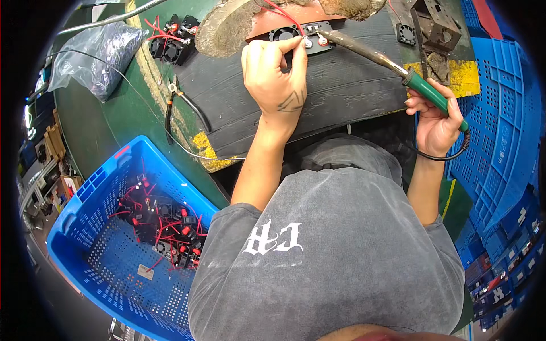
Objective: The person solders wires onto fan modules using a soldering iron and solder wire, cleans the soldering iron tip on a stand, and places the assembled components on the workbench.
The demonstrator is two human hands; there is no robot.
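Note:
My right hand grips the green handle of a soldering iron. The iron's metal shaft points left, and its tip is at the terminals of a small black fan unit. Thumb and forefinger of my left hand are pinched at the unit's near edge, on the end of a red wire that comes down from above. My fingers partly hide the fan and the wire's end. The unit rests against a reddish-brown block on the dark work board.
Cutting pliers and several wired fans lie left, beside a plastic bag. A blue crate at lower left holds fans with red wires. A metal stand, another fan and blue crates are at right.

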